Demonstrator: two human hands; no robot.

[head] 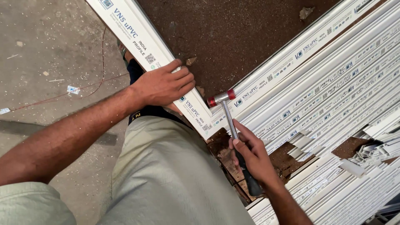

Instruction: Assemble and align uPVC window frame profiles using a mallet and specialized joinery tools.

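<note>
My left hand (163,85) grips a white plastic frame bar (139,35) that runs from the top left down to a corner joint (208,121). My right hand (250,152) is closed around the dark handle of a small hammer (228,114). The hammer has a metal shaft and a head with red end caps (221,98). Its head rests at the corner, where the left bar meets a second white bar (291,62) running up to the right.
A stack of white plastic profiles (346,108) fills the right side, with cut ends at the lower right. A brown board (233,33) lies behind the frame. Grey concrete floor (50,50) with a thin red wire lies at left. My grey-trousered leg (166,175) is below.
</note>
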